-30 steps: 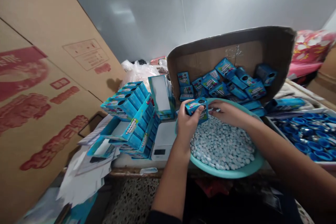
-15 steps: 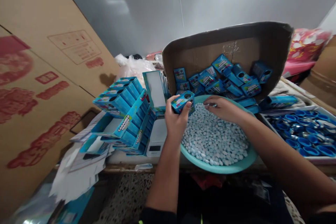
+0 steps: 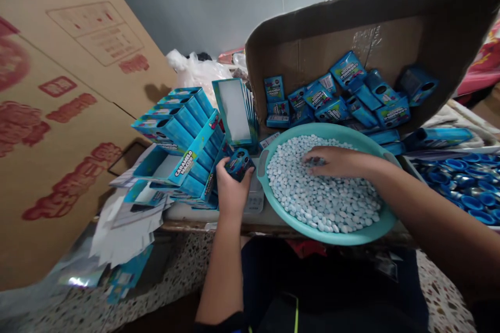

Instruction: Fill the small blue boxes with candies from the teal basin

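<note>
My left hand (image 3: 231,191) grips a small blue candy box (image 3: 239,163) with a round dark opening in its top. It holds the box over the white scale (image 3: 255,199), beside the stacked display trays. My right hand (image 3: 339,161) is at the pale blue and white candies (image 3: 332,203) in a turquoise basin (image 3: 308,231). Its fingers are curved and apart, the tips touching the candies; I see nothing held between them.
Blue display trays (image 3: 187,166) filled with boxes stand at left, beside a large carton (image 3: 74,114). Behind the basin, an open cardboard box (image 3: 312,57) holds several blue candy boxes. At right is a tray of blue-rimmed pieces (image 3: 464,187).
My left hand has moved left with the candy box, from the basin's edge to above the scale. My right hand stays at the candies, its fingers more spread. The view has shifted.
</note>
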The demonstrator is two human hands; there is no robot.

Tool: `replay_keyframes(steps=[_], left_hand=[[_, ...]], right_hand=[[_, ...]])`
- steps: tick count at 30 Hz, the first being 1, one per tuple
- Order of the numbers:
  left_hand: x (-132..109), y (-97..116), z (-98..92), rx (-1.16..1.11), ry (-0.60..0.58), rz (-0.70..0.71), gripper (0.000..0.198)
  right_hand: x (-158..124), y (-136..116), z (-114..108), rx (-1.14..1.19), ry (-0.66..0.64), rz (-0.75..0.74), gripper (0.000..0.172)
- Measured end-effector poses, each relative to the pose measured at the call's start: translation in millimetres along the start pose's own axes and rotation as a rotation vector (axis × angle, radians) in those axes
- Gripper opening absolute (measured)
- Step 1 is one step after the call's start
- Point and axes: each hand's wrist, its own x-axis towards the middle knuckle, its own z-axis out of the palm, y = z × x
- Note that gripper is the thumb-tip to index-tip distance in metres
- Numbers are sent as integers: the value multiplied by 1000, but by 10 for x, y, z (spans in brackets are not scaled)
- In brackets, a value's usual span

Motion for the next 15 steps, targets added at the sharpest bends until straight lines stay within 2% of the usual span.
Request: replay_keyframes(steps=[2, 4, 6, 7, 9, 11, 13, 15], left_hand=[[-269, -65, -92, 22, 179, 190, 54], [-550, -224, -251, 43, 363, 399, 40], [-765, -487, -465, 52, 485, 458, 30], [-830, -645, -583, 63, 532, 399, 29], [-865, -971, -803, 109, 619, 123, 30], [-797, -1258, -951, 145, 700, -140, 35], [-683, -1474, -981, 133, 725, -249, 41], [-588, -1617, -897, 111, 721, -250, 44]], right_hand=[[11, 56, 29, -4, -27, -23, 43], [19, 111, 62, -18, -21, -35, 46], [25, 146, 92, -43, -10, -31, 46], [28, 153, 103, -54, -12, -30, 43], [32, 145, 114, -56, -20, -24, 37], [30, 113, 109, -51, -41, -11, 32], [19, 70, 90, -60, -72, 12, 30], [1, 29, 62, -63, -129, 55, 28]])
